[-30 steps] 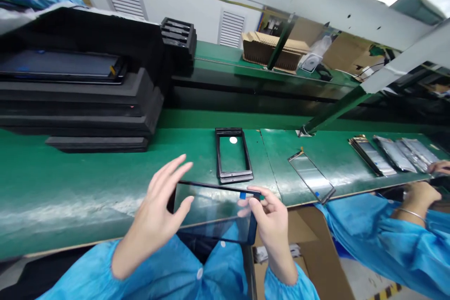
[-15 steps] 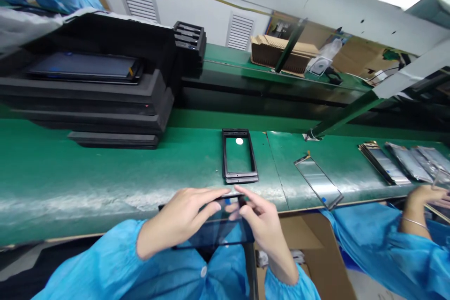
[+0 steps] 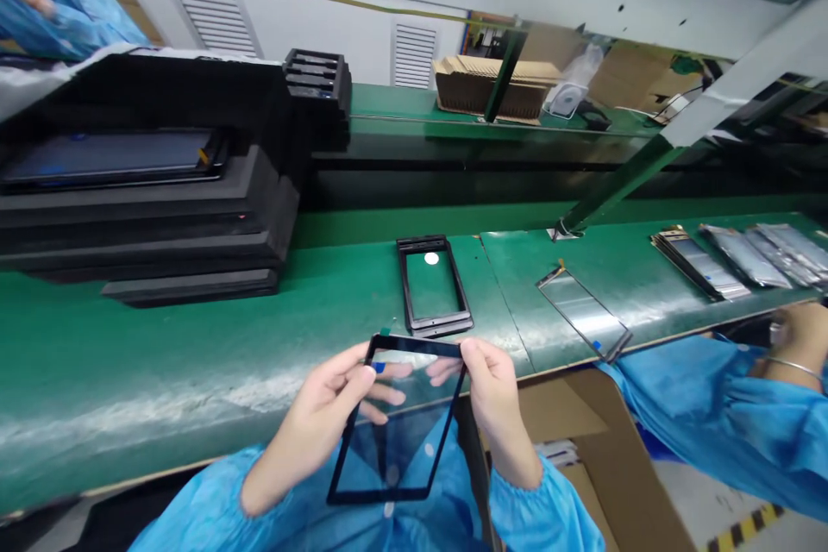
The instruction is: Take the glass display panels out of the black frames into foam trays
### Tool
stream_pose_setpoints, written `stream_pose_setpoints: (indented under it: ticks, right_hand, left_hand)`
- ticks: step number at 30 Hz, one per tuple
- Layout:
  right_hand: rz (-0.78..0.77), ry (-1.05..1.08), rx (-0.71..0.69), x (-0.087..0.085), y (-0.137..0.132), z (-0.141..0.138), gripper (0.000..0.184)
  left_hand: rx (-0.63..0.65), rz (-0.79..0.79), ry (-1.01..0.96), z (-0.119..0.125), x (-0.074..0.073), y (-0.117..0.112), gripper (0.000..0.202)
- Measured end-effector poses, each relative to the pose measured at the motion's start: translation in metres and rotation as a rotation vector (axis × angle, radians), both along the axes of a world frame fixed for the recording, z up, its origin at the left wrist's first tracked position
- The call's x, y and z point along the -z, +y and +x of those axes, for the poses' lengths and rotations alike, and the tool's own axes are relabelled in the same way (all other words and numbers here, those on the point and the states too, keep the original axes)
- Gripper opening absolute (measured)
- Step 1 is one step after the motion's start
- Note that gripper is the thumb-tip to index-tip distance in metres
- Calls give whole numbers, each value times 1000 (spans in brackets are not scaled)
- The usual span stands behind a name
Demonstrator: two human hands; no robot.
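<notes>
Clear black-framed glass panel (image 3: 398, 423), pinched along its top edge between left hand (image 3: 316, 423) and right hand (image 3: 498, 397); dark screen (image 3: 109, 157) lying in stacked black foam trays (image 3: 148, 224).

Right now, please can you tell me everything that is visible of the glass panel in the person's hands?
The panel is a thin, clear, rectangular sheet, glass-like, with a narrow black border on all four sides. A small blue tab sits near one top corner, and a small green tab shows at the top edge. The left hand and right hand hold it by its long sides near the top, tilted, in front of the green bench.
</notes>
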State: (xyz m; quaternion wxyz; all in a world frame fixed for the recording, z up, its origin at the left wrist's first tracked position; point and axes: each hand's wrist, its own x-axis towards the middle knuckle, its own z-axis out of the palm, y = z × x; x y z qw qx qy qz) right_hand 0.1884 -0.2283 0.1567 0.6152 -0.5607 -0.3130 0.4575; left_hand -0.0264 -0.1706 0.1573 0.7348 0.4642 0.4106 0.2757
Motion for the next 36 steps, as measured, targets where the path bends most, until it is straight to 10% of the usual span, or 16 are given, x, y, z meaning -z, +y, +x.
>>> stream_pose_setpoints:
  ticks: [7,12,16,22,27,31,36]
  right_hand:
    - [22,-188,-94,-11,-2,-3,51]
    - [38,-298,-187,-8,3,-13,18]
    - [152,-365,105,0,1,15,29]
    - [10,-85,-14,15,-7,34,38]
    - [28,-75,-1,11,-6,13,37]
    - [26,-107,-8,6,-8,7,39]
    - [-5,-133,43,10,-16,7,38]
  left_hand:
    - [86,285,209,-3,-10,13,58]
    - [378,523,341,4,-23,22,59]
    - [141,320,219,-3,-18,26,39]
    - [-101,255,137,-21,-4,33,45]
    - [-150,744,403,-17,-6,33,48]
    - [110,1163,594,-11,-14,39,33]
    - [292,1140,566,-6,-21,48,28]
